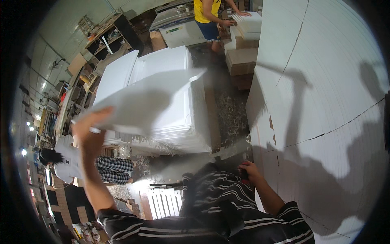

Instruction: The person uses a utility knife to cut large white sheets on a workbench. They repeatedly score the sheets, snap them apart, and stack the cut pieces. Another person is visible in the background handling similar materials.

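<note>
My left hand [92,129] is raised at the left and closed on the edge of a thin white panel [140,99]. Motion blurs the panel as it slants over a tall stack of white panels [200,116]; I cannot tell whether they touch. Low by my body, my right hand [252,170] is wrapped round a small red and black tool [245,174], whose kind I cannot make out. Close on the right rises a big block of stacked white sheets [325,93] with dark cracks across it and shadows on it.
A person in a yellow top [205,12] handles white boards [248,22] at the back. Another person in checked trousers [113,168] is at the left. Cluttered shelving [109,40] lines the far left. Scraps litter the floor [227,110] between the stacks.
</note>
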Demonstrator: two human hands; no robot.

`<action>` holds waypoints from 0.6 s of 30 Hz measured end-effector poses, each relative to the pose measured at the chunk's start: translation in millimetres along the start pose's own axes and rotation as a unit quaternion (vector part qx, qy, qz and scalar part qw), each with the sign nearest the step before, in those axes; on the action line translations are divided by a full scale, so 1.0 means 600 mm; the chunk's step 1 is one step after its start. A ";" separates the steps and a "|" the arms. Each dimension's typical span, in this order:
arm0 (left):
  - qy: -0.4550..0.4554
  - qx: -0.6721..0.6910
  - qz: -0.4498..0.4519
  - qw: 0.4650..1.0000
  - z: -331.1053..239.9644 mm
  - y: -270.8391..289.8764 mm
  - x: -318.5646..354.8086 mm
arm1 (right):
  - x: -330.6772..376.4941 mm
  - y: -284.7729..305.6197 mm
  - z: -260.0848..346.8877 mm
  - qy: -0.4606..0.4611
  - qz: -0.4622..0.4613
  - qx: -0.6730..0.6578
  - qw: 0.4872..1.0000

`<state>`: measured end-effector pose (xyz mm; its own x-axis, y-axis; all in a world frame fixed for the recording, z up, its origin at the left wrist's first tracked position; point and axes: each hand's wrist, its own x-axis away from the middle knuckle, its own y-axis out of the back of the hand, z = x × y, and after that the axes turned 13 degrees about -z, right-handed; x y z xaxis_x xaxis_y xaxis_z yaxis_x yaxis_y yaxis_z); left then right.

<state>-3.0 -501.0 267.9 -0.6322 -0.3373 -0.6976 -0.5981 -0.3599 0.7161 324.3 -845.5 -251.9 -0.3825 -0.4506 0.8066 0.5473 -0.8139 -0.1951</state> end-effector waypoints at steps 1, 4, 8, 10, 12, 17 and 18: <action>-0.005 -0.023 -0.031 0.999 0.021 0.041 -0.030 | -0.002 -0.006 0.003 0.008 -0.008 0.003 1.000; 0.078 0.020 -0.175 0.981 0.112 0.097 -0.110 | -0.012 -0.017 0.003 0.022 -0.014 -0.011 1.000; -0.015 -0.088 -0.320 0.943 0.227 0.063 -0.262 | -0.020 -0.023 -0.010 0.071 0.001 -0.011 0.997; 0.033 -0.134 -0.306 0.942 0.250 0.030 -0.370 | -0.014 -0.030 -0.017 0.062 -0.035 0.001 0.997; 0.065 -0.101 -0.246 0.962 0.239 -0.013 -0.476 | -0.001 -0.046 -0.023 0.072 -0.013 -0.009 0.997; 0.180 0.069 -0.041 0.980 0.177 -0.189 -0.591 | 0.051 -0.109 -0.053 -0.003 -0.036 -0.097 0.995; 0.180 0.003 -0.144 0.973 0.168 -0.247 -0.596 | 0.058 -0.124 -0.062 -0.008 -0.065 -0.094 0.993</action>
<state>262.0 -239.1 413.6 -0.2262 -0.5062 -0.8322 -0.7286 -0.4790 0.4895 242.4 -814.2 -230.2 -0.4281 -0.3316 0.8407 0.3444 -0.9199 -0.1874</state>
